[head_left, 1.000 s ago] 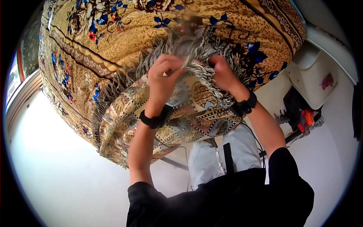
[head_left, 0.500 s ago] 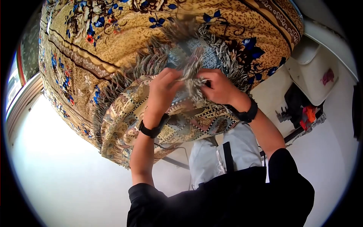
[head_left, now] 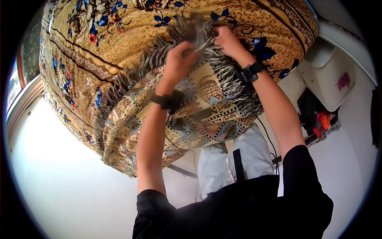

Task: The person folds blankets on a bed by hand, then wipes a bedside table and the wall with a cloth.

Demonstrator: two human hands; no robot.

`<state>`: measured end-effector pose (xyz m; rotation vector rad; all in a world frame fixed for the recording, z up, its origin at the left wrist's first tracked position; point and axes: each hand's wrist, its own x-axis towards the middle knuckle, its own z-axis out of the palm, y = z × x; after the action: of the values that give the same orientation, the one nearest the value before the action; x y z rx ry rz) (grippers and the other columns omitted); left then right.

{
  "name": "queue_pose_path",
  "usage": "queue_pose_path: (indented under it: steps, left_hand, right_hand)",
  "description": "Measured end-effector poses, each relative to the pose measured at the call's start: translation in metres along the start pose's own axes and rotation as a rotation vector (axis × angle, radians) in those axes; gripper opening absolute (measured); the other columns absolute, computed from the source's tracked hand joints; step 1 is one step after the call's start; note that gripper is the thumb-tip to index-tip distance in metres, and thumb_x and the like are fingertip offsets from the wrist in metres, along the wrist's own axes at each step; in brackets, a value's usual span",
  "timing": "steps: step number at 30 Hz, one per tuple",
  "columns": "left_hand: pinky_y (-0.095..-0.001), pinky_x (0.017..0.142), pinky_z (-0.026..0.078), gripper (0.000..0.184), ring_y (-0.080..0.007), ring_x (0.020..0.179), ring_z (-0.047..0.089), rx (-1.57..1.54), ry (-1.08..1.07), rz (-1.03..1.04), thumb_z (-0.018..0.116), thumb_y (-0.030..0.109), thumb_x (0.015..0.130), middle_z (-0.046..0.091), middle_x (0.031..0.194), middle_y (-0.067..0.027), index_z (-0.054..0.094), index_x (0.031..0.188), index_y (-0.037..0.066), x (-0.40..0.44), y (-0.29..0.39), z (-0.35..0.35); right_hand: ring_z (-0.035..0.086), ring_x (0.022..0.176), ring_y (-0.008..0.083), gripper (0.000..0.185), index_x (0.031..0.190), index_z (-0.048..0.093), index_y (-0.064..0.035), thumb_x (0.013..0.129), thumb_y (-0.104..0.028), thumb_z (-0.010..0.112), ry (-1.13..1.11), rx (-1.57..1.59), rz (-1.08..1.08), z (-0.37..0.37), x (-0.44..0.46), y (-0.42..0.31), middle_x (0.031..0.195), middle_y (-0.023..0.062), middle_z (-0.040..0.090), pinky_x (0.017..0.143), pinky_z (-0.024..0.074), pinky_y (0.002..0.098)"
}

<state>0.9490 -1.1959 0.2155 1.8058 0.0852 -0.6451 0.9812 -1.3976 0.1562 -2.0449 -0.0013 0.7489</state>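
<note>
A woven, picture-patterned throw blanket point(head_left: 211, 89) with a grey-and-white fringe point(head_left: 227, 73) lies over the near side of a bed or couch. My right hand point(head_left: 230, 42) is closed on the fringed edge at the top. Just left of it, my left hand point(head_left: 181, 59) has its fingers curled together at the same edge, pinching the fringe. The strands between the two hands are blurred. Beneath the throw spreads a tan floral blanket point(head_left: 131, 40) with blue leaves and brown border bands.
White plastic tubs or seats point(head_left: 328, 79) stand at the right. Below them sits a black bag point(head_left: 312, 111) with an orange-red item point(head_left: 323, 121). A thin black cable point(head_left: 268, 135) hangs beside my legs. The floor point(head_left: 71, 171) is pale, and a window frame point(head_left: 26, 99) edges the left.
Both hands have moved up and away from me, carrying the fringed edge of the throw. The blue-grey patch seen between them is covered, and more of the throw's patterned face shows.
</note>
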Motion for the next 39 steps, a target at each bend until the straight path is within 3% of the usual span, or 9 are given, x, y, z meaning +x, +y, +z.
queue_pose_path:
  steps: [4,7,12,17,20,25,28,31,39]
  left_hand:
    - [-0.0180,0.064,0.042,0.012,-0.0033,0.073,0.051,0.001,0.111,0.128,0.066,-0.009,0.081,0.051,0.089,0.0018,0.057,0.087,-0.004,0.003,-0.020,-0.009]
    - [-0.0180,0.064,0.042,0.012,-0.0034,0.073,0.050,-0.101,0.113,0.084,0.063,-0.011,0.080,0.052,0.088,0.0023,0.058,0.087,-0.003,-0.001,-0.022,-0.011]
    - [-0.0216,0.073,0.048,0.034,-0.0079,0.083,0.058,-0.298,0.148,0.006,0.065,-0.005,0.077,0.061,0.094,0.0022,0.062,0.110,0.002,-0.023,-0.003,-0.014]
    - [-0.0303,0.094,0.047,0.034,-0.0182,0.086,0.064,0.176,0.179,0.347,0.062,-0.007,0.075,0.064,0.092,-0.0039,0.063,0.107,0.004,-0.043,0.004,-0.020]
    - [-0.0378,0.106,0.040,0.019,-0.0165,0.074,0.061,0.323,0.077,0.312,0.062,-0.009,0.075,0.059,0.079,-0.0105,0.056,0.090,0.001,-0.075,0.017,-0.034]
    - [-0.0313,0.090,0.052,0.021,-0.0116,0.073,0.056,-0.083,0.397,0.158,0.060,-0.012,0.078,0.058,0.088,-0.0069,0.051,0.088,0.004,-0.150,0.017,-0.072]
    - [-0.0271,0.075,0.054,0.014,-0.0133,0.085,0.060,-0.266,0.589,0.319,0.057,-0.007,0.086,0.059,0.095,-0.0039,0.053,0.095,0.003,-0.206,0.060,-0.114]
    - [-0.0276,0.072,0.054,0.016,-0.0138,0.089,0.061,-0.282,0.791,0.512,0.057,0.009,0.095,0.061,0.104,-0.0065,0.055,0.108,0.000,-0.263,0.089,-0.163]
    - [-0.0346,0.079,0.053,0.031,-0.0202,0.092,0.062,-0.288,1.279,0.464,0.048,0.021,0.099,0.064,0.108,-0.0127,0.052,0.114,-0.006,-0.438,0.186,-0.226]
  right_hand:
    - [0.055,0.074,0.0091,0.023,0.102,0.065,0.0026,0.091,-0.018,0.061,-0.107,0.338,0.067,0.002,-0.019,-0.032,0.087,0.0033,0.067,0.068,0.0451,0.0289]
    - [0.057,0.069,0.0150,0.026,0.100,0.068,-0.0018,0.090,-0.024,0.060,0.018,0.364,0.017,0.013,-0.034,-0.041,0.078,0.0072,0.069,0.068,0.0448,0.0309]
    - [0.062,0.082,0.0175,0.027,0.106,0.067,-0.0020,0.090,-0.023,0.059,-0.074,0.464,-0.005,0.005,-0.058,-0.072,0.091,0.0088,0.070,0.076,0.0452,0.0329]
    - [0.062,0.090,0.0158,0.030,0.112,0.064,-0.0004,0.091,-0.021,0.058,-0.206,0.453,0.003,-0.009,-0.089,-0.107,0.099,0.0095,0.069,0.082,0.0454,0.0313]
    - [0.056,0.083,0.0113,0.032,0.111,0.063,0.0016,0.093,-0.024,0.056,-0.262,0.456,-0.013,-0.013,-0.117,-0.119,0.094,0.0051,0.066,0.074,0.0438,0.0285]
    - [0.058,0.101,0.0119,0.035,0.119,0.062,-0.0014,0.095,-0.024,0.055,0.078,0.378,-0.050,-0.047,-0.178,-0.106,0.111,0.0049,0.065,0.089,0.0426,0.0260]
    - [0.058,0.109,0.0195,0.033,0.116,0.062,-0.0017,0.091,-0.022,0.061,0.252,0.166,-0.098,-0.058,-0.233,-0.102,0.116,0.0088,0.063,0.095,0.0420,0.0302]
    - [0.051,0.121,0.0259,0.043,0.125,0.056,-0.0024,0.088,-0.023,0.065,0.047,0.021,0.042,-0.051,-0.286,-0.106,0.125,0.0110,0.058,0.104,0.0365,0.0344]
    - [0.048,0.123,0.0322,0.057,0.125,0.055,-0.0047,0.074,-0.013,0.077,0.470,-0.208,-0.625,-0.025,-0.344,-0.236,0.130,0.0136,0.054,0.104,0.0389,0.0413]
